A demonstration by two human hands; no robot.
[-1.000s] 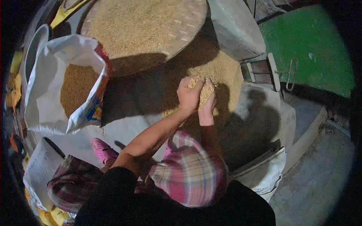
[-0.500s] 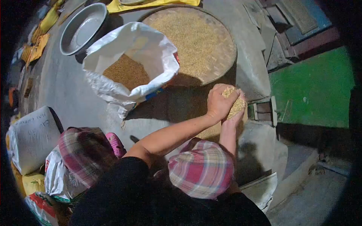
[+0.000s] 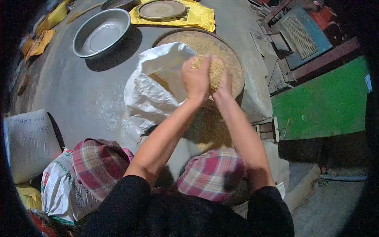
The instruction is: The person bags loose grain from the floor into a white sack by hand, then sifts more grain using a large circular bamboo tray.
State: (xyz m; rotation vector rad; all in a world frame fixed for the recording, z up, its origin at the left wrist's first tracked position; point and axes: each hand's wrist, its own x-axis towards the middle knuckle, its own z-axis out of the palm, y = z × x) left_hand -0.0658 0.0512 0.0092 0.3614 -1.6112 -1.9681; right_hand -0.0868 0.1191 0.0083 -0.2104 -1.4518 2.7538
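Observation:
My left hand (image 3: 196,78) and my right hand (image 3: 224,81) are cupped together around a heap of pale grain (image 3: 216,73). They are above the right side of an open white sack (image 3: 148,93), in front of a round woven tray (image 3: 236,65) with grain spread on it. Darker brown grain (image 3: 159,82) shows inside the sack, partly hidden by its folded rim. Below my wrists, some grain lies in shadow on the floor between my knees, which are covered in plaid cloth.
A grey metal basin (image 3: 102,33) stands at the upper left. Beside it, a smaller round tray (image 3: 162,9) rests on a yellow sack (image 3: 201,17). Filled sacks (image 3: 33,138) stand at the lower left. To the right are a green panel (image 3: 319,102) and a machine with a mesh plate (image 3: 299,36).
Both hands have moved up and to the left with the grain, from beside the tray to the sack's rim. The sack's mouth has narrowed, and the view has shifted.

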